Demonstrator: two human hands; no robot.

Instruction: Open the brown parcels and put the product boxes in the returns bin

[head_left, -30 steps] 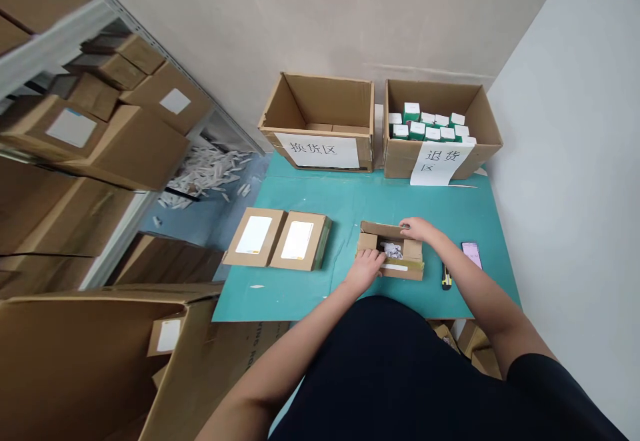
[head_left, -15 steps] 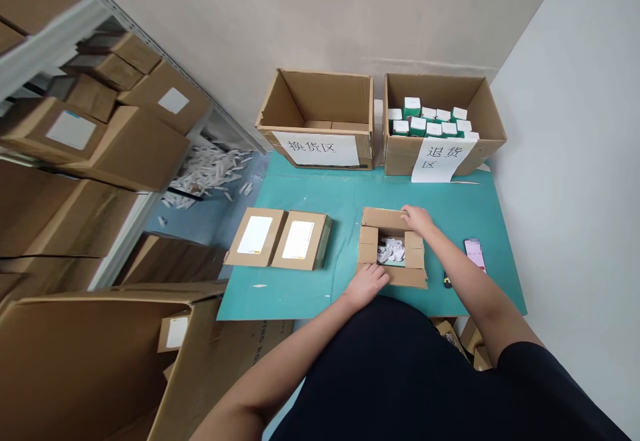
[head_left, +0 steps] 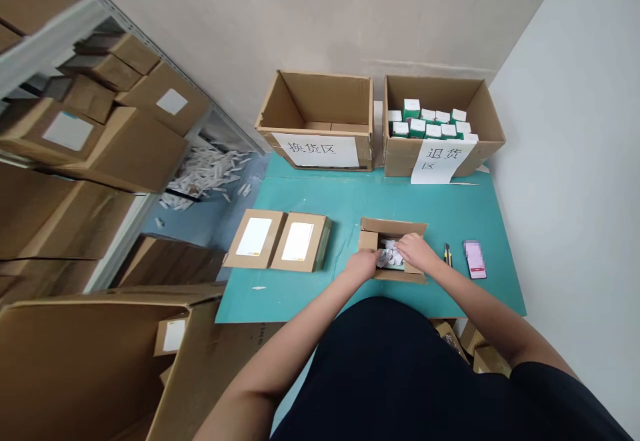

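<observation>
In front of me on the teal-covered table stands an opened small cardboard box (head_left: 369, 241). Crumpled white paper (head_left: 388, 254) fills its middle, and a bit of pale green shows under it. My left hand (head_left: 363, 264) reaches over the box's left side, its fingers closed on the paper's left edge. From the right, my right hand (head_left: 417, 252) has its fingertips pinched on the paper's right part. What lies beneath the paper is mostly hidden.
Two labelled cartons (head_left: 277, 240) lie at left on the table (head_left: 340, 194). Behind are a large open box (head_left: 365, 151) and another (head_left: 395, 161) holding green-and-white boxes (head_left: 417, 128). A utility knife (head_left: 448, 254) and phone (head_left: 475, 258) lie at right. Shelves of cartons (head_left: 145, 148) stand left.
Both hands have left the box's flaps and moved inward onto the crumpled paper. The long flaps now stand more upright. The utility knife, covered by my right arm before, is in full view.
</observation>
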